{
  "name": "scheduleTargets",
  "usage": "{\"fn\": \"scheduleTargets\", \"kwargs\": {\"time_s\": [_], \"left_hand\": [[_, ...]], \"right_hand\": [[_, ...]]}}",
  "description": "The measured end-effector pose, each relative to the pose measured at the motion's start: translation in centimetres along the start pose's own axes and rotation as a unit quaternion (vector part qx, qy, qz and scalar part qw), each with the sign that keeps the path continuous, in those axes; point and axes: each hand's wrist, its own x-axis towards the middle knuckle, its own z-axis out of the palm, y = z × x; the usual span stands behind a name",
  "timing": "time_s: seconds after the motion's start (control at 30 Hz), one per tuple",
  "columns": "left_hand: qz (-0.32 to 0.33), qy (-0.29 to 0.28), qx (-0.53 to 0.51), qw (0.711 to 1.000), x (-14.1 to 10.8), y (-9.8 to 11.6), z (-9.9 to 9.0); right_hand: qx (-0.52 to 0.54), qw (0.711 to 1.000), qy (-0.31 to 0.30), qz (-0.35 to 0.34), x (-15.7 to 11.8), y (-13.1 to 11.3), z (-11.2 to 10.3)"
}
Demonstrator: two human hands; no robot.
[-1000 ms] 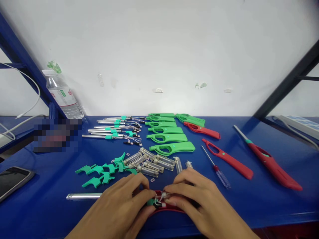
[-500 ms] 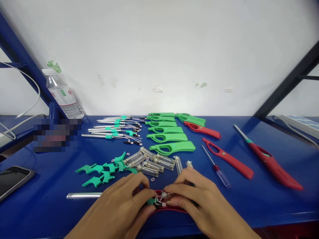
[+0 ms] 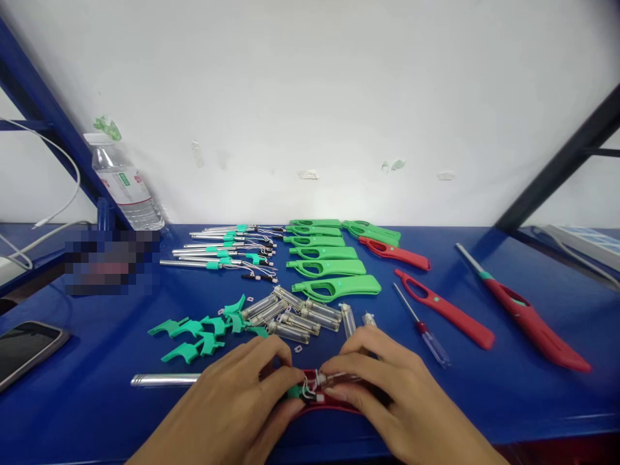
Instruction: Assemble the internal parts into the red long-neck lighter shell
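At the table's front edge, a red lighter shell half point(image 3: 334, 403) lies open side up between my hands. My left hand point(image 3: 247, 387) is closed around its front end, where a green part and thin white wires show; a metal lighter tube point(image 3: 165, 380) sticks out to the left from under that hand. My right hand point(image 3: 382, 381) pinches a clear fuel tank point(image 3: 345, 377) by its valve end, in or just over the shell. Beside the wires sits a small black igniter point(image 3: 314, 398) with a pale tip. My fingers hide much of the shell.
Beyond my hands lie loose fuel tanks point(image 3: 289, 332), green triggers point(image 3: 181, 352), wired metal tubes point(image 3: 194, 263) and green shell halves point(image 3: 339, 287). To the right are a screwdriver point(image 3: 433, 342), red shells point(image 3: 453, 313) and an assembled red lighter point(image 3: 537, 323). A phone point(image 3: 29, 349) lies left.
My right fingers have shifted slightly, and more of the clear fuel tank shows between them. My left hand keeps its hold; the view has moved a little.
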Motion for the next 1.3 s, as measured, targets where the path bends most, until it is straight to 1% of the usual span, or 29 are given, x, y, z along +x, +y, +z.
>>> {"fn": "scheduleTargets", "kwargs": {"time_s": [0.17, 0.37, 0.5, 0.67, 0.73, 0.8, 0.93, 1.07, 1.13, 1.3], "left_hand": [[0.000, 0.004, -0.003, 1.000, -0.3, -0.1, 0.0], [0.008, 0.022, 0.002, 1.000, 0.1, 0.1, -0.2], [0.003, 0.011, 0.003, 1.000, 0.2, 0.0, -0.3], [0.005, 0.005, 0.002, 1.000, 0.2, 0.2, -0.3], [0.007, 0.012, 0.007, 1.000, 0.2, 0.3, -0.3], [0.006, 0.009, 0.010, 1.000, 0.2, 0.4, -0.4], [0.006, 0.009, 0.007, 1.000, 0.0, 0.2, -0.3], [0.007, 0.016, 0.006, 1.000, 0.3, 0.1, -0.3], [0.011, 0.020, 0.006, 1.000, 0.5, 0.2, -0.3], [0.013, 0.017, 0.004, 1.000, 0.5, 0.4, -0.4]], "right_hand": [[-0.004, 1.000, 0.008, -0.016, 0.0, 0.3, 0.2], [-0.009, 1.000, 0.013, -0.006, 0.0, -0.3, 0.0], [0.001, 1.000, 0.008, 0.000, -0.2, -0.7, -0.2], [-0.010, 0.999, 0.031, -0.012, -0.3, -0.8, -0.1], [-0.012, 0.999, 0.036, -0.014, -0.3, -0.8, -0.1], [-0.012, 0.999, 0.036, -0.008, -0.2, -1.0, -0.1], [0.004, 0.999, 0.021, 0.025, 0.0, -1.1, -0.1], [0.017, 0.999, 0.015, 0.046, 0.1, -0.8, -0.1], [0.010, 0.999, 0.018, 0.038, 0.0, -0.5, -0.1], [-0.006, 0.999, 0.048, -0.021, -0.1, 0.1, 0.1]]}}
